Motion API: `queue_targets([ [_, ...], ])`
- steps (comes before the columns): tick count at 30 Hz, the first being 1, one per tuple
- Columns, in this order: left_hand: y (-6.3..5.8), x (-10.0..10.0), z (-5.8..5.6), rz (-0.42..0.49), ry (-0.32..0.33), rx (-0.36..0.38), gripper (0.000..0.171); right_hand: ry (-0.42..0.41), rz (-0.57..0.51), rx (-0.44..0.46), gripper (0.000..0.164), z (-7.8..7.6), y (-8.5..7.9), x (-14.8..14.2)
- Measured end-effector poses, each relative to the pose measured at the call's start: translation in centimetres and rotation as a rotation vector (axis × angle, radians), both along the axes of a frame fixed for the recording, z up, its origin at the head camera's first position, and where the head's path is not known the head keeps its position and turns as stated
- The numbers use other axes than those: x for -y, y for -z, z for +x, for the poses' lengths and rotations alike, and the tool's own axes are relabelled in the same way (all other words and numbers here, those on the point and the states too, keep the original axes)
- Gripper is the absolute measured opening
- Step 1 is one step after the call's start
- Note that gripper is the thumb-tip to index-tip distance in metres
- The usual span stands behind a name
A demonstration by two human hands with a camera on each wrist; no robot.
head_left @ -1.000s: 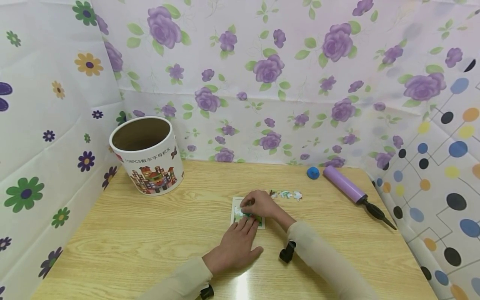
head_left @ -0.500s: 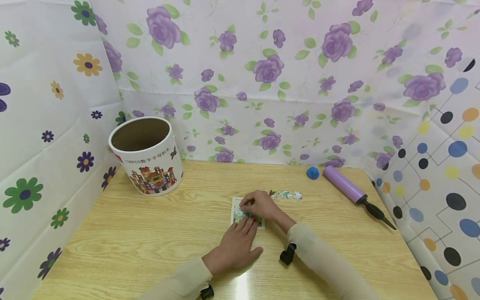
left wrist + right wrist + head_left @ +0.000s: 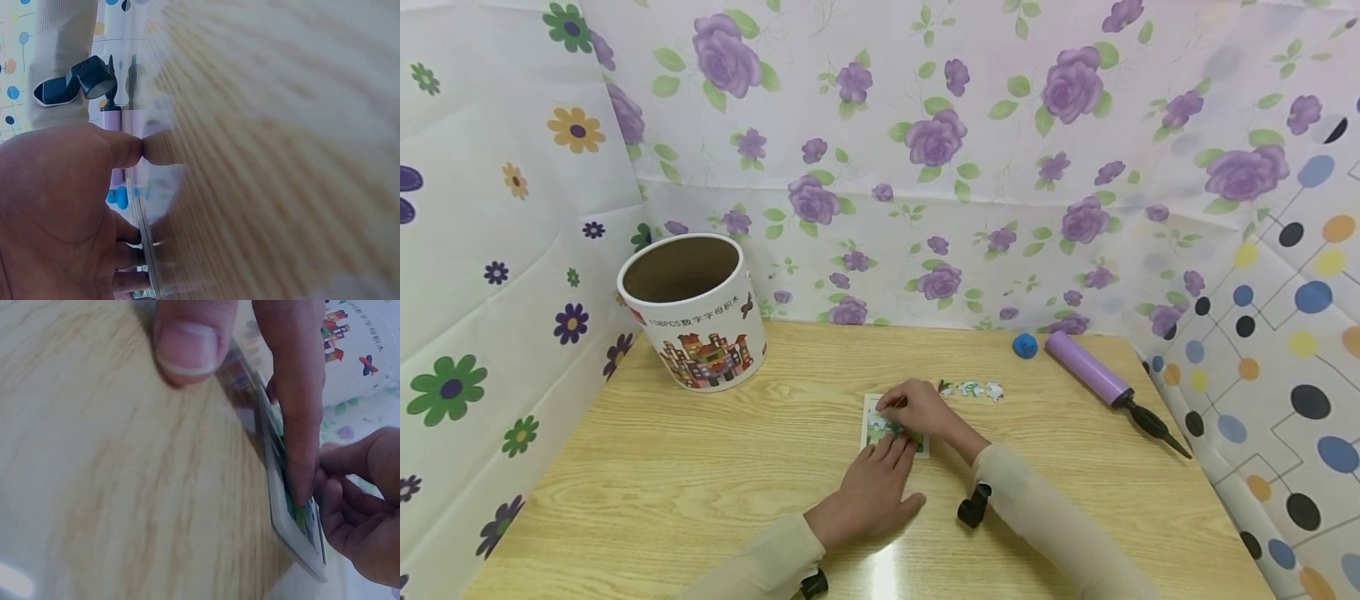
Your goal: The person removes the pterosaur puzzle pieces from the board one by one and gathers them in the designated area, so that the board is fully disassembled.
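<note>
Finding the board (image 3: 876, 428) short of the far edge of the worktop (image 3: 715, 483), we log left hand (image 3: 876, 492) straight-fingered on it, right hand (image 3: 921, 407) over it, fingertips together (anything held: cannot tell), nearer loose pieces (image 3: 968, 389) rowed parallel to that edge.

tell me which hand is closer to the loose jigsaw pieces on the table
Right. The right hand is over the jigsaw tray, just left of the loose jigsaw pieces; the left hand is farther off, across the tray's near edge.
</note>
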State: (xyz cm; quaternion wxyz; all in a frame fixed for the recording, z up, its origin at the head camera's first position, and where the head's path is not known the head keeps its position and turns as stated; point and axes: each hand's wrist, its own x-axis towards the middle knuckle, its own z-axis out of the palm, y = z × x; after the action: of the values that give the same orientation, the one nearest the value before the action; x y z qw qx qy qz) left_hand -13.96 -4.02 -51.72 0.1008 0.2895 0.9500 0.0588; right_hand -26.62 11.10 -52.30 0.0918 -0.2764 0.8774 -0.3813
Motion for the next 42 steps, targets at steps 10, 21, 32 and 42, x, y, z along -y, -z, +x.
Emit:
queue_targets([
  [10,0.1,-0.1,0.0,0.004,0.002,-0.005,0.078,0.090,-0.019,-0.001,0.015,-0.5,-0.9,-2.6],
  [21,0.5,-0.1,-0.1,-0.012,0.010,-0.006,0.080,0.212,0.013,-0.022,0.013,-0.4,-1.3,-6.9],
  [32,0.4,0.0,0.0,-0.008,0.011,-0.006,0.079,0.261,0.028,-0.009,0.012,-0.2,-0.9,-10.0],
  [42,0.3,0.0,0.0,0.020,0.015,-0.026,0.078,0.234,0.038,-0.014,0.012,-0.6,0.0,-10.8],
])
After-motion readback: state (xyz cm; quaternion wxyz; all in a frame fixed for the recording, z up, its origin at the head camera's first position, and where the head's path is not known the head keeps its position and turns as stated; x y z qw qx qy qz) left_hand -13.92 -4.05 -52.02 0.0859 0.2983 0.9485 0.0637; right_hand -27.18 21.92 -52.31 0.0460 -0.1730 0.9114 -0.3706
